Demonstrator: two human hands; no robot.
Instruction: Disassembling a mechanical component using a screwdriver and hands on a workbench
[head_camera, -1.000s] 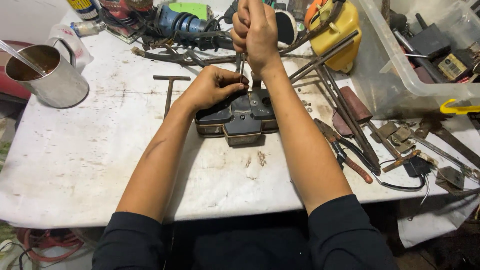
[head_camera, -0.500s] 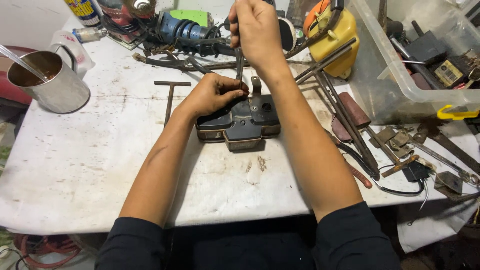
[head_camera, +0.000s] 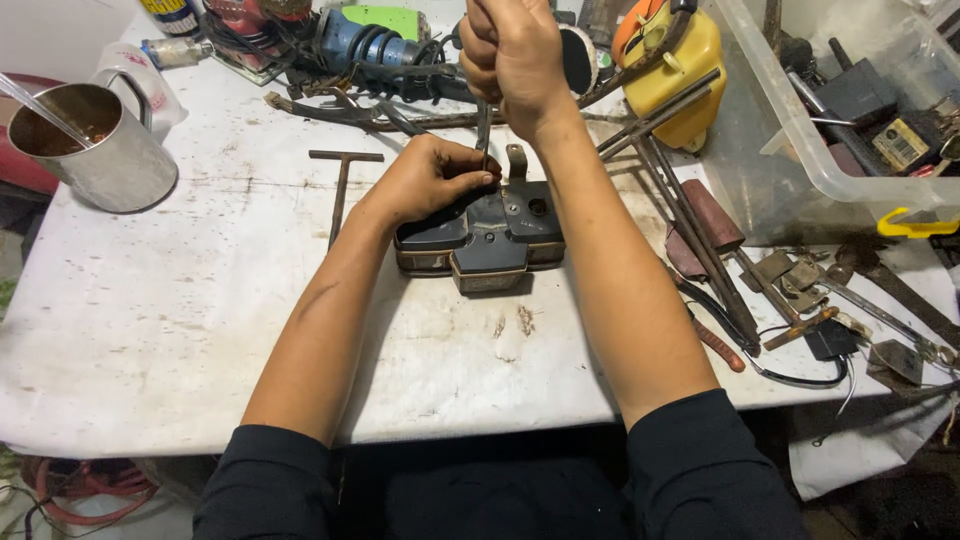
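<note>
Dark housing (head_camera: 485, 232), a flat blackish casing with a small metal bracket standing at its far edge, lies on the white desk (head_camera: 180, 340) straight ahead of me, near the middle of the view. My left hand (head_camera: 432, 178) rests on the housing's upper left corner, fingers curled down and pinching around the lower end of a thin metal rod (head_camera: 483, 128). My right hand (head_camera: 515, 55) is above it, clenched in a fist around the upper part of that same rod, which stands nearly upright over the housing's far edge. I cannot tell what kind of tip the rod has, since my left fingers cover it.

To the left of the housing a rusty T-handle tool (head_camera: 341, 185) lies on the desk, apart from my arm. Farther left stands a steel mug (head_camera: 95, 150) with a spoon in it. Behind my hands sits a blue power tool (head_camera: 365, 45) among tangled cables, and a yellow container (head_camera: 675, 65) stands to the right of my fist. Several long metal bars (head_camera: 700, 240) lie slanted along the right side, next to a clear plastic bin (head_camera: 800, 130) full of parts. Small brackets and a black wire lie near the desk's right edge.
</note>
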